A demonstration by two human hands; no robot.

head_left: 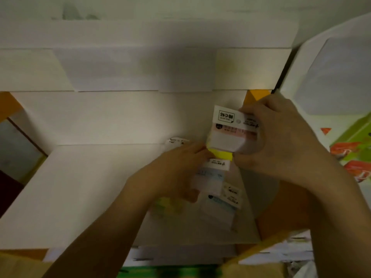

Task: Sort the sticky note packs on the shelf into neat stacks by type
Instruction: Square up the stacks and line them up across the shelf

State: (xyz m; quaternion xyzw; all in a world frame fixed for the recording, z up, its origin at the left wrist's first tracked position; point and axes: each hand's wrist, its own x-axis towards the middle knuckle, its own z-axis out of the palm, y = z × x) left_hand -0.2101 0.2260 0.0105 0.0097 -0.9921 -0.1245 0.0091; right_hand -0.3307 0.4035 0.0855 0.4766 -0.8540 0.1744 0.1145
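Both forearms enter from the bottom edge, nearest the camera, and reach up over the shelf, which is lined with white paper sheets.

Right hand: fingers curled round a pink-banded pack of sticky notes; thumb below it, the other fingers over its right side. White header card with a black logo box faces the camera. Pack is lifted and tilted.

Yellow pack: directly below the pink-banded pack, touching its lower edge. Only a strip of it shows.

Left hand: lies just left of the yellow pack, fingers stretched out towards it, tips at its left edge. Blur there; cannot tell whether they pinch it or only touch it.

Blue-banded pack: below the yellow pack, partly under the left hand, flat on the shelf.

Second blue-banded pack: further below, overlapping the first one's lower corner.

Pale yellow pack: lower left of the yellow pack, blurred, partly hidden by the left wrist.

Small white label: upper left of the yellow pack, flat on the paper.

Green box with red patches: well to the right of the yellow pack, at the frame edge.
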